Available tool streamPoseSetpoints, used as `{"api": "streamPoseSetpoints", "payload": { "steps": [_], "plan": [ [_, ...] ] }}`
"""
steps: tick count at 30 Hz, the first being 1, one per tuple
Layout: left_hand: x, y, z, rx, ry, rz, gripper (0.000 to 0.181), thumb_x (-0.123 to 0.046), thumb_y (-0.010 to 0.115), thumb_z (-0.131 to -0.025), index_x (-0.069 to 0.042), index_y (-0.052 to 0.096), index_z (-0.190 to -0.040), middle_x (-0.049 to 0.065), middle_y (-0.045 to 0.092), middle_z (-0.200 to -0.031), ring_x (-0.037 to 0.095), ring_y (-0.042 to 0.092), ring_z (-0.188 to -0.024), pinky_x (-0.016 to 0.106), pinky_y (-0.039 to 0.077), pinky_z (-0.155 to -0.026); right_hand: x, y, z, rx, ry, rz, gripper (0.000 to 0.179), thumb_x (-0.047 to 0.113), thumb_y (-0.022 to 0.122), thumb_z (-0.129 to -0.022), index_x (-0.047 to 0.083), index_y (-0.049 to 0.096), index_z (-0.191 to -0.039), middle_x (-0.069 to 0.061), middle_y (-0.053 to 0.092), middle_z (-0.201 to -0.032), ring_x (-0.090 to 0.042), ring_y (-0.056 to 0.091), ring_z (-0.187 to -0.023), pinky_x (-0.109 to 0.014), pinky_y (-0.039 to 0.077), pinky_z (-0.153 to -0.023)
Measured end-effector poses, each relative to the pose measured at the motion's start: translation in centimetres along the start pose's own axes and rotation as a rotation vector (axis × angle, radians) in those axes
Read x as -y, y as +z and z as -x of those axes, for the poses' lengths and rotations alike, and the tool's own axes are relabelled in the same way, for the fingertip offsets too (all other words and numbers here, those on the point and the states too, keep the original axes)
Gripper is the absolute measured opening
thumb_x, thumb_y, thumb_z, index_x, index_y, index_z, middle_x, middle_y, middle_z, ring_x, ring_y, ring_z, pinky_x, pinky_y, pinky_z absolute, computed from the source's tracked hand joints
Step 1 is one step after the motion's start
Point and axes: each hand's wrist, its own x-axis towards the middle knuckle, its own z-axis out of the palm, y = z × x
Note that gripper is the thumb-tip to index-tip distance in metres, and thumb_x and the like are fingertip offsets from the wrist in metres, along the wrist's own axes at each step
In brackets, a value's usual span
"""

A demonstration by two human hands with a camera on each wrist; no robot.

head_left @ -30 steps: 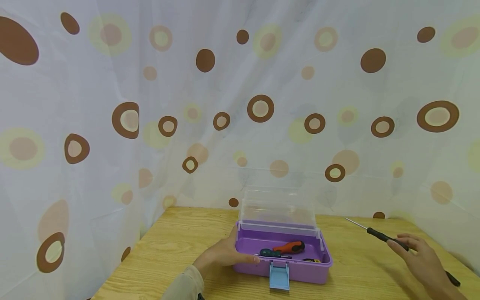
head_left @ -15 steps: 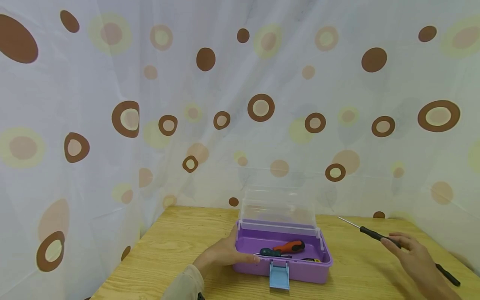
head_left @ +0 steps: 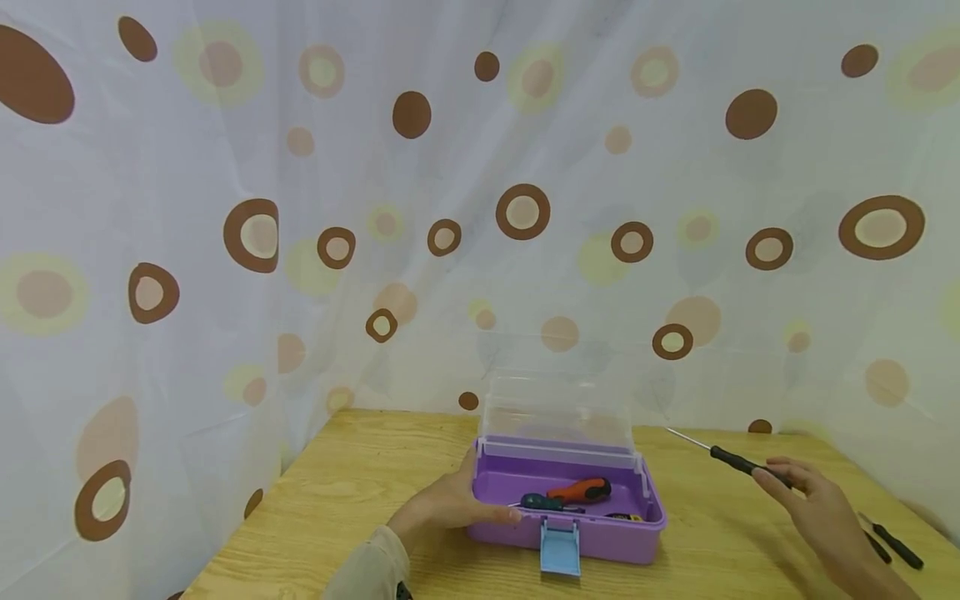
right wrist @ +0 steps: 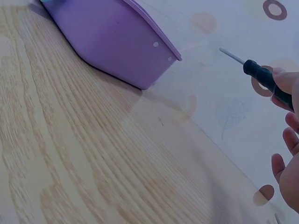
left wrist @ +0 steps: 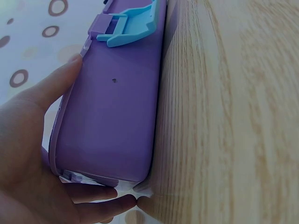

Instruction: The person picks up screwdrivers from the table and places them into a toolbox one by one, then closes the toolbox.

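A purple toolbox (head_left: 618, 543) stands on the table with its clear lid (head_left: 558, 417) raised at the back. My left hand (head_left: 452, 505) holds its left front corner, the thumb over the front rim and the fingers around the left end. Inside lie a screwdriver with an orange and black handle (head_left: 581, 491), one with a dark green handle (head_left: 542, 502) and a partly hidden black-and-yellow item (head_left: 624, 517). Right of the box, above the table, my right hand (head_left: 819, 518) pinches a black-handled screwdriver (head_left: 738, 461) between thumb and fingers, its thin shaft pointing up and left.
Two more black-handled screwdrivers (head_left: 897, 546) lie on the wooden table (head_left: 360, 471) at the far right, one partly behind my right hand. A light blue latch (head_left: 559, 552) hangs down the toolbox front. A dotted curtain (head_left: 450, 167) rises behind and along the sides.
My right hand has moved left with the black-handled screwdriver, toward the toolbox, so more of the screwdrivers on the table at right shows. My left hand has stayed on the toolbox.
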Motion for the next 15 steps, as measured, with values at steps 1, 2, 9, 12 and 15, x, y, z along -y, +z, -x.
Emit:
{"api": "streamPoseSetpoints", "payload": {
  "steps": [1,2,9,12,15],
  "plan": [
    [-0.1,0.0,-0.1,0.0,-0.001,-0.002,0.133,-0.053,0.086,-0.078,-0.012,-0.005,-0.166,0.022,0.048,-0.151,0.038,0.053,-0.13,0.062,0.035,-0.111,0.0,0.0,0.0,-0.005,-0.006,-0.001,0.077,0.046,0.05,-0.109,-0.016,0.031,-0.15,-0.043,0.019,-0.156,-0.066,0.014,-0.139,-0.081,0.022,-0.101],
    [-0.1,0.1,-0.2,-0.001,-0.002,-0.003,0.133,-0.053,0.086,-0.078,-0.012,-0.005,-0.166,0.021,0.048,-0.151,0.037,0.053,-0.13,0.062,0.035,-0.111,0.1,0.0,-0.1,-0.009,-0.012,0.001,0.077,0.046,0.05,-0.109,-0.016,0.033,-0.15,-0.042,0.019,-0.156,-0.066,0.014,-0.139,-0.081,0.023,-0.101],
    [0.1,0.1,-0.2,-0.009,-0.012,-0.047,0.134,-0.054,0.086,-0.077,-0.01,-0.004,-0.165,0.023,0.049,-0.15,0.039,0.054,-0.129,0.062,0.036,-0.11,-0.1,0.7,-0.6,0.006,-0.028,-0.076,0.074,0.044,0.054,-0.108,-0.019,0.04,-0.144,-0.033,0.018,-0.158,-0.064,0.005,-0.143,-0.081,0.018,-0.104],
    [0.2,0.0,-0.2,-0.001,-0.001,-0.043,0.133,-0.055,0.085,-0.078,-0.01,-0.005,-0.165,0.022,0.046,-0.152,0.038,0.053,-0.13,0.062,0.036,-0.11,0.1,1.0,-0.7,0.012,-0.025,-0.073,0.077,0.044,0.053,-0.108,-0.018,0.034,-0.148,-0.036,0.012,-0.16,-0.065,0.004,-0.143,-0.081,0.018,-0.104],
    [0.3,-0.1,-0.1,-0.003,-0.001,-0.045,0.134,-0.055,0.085,-0.078,-0.011,-0.006,-0.165,0.023,0.046,-0.153,0.039,0.053,-0.13,0.062,0.036,-0.11,0.5,1.3,-0.8,0.014,-0.031,-0.056,0.078,0.045,0.052,-0.108,-0.017,0.031,-0.15,-0.04,0.012,-0.159,-0.066,0.008,-0.142,-0.081,0.019,-0.103]
  ]
}}
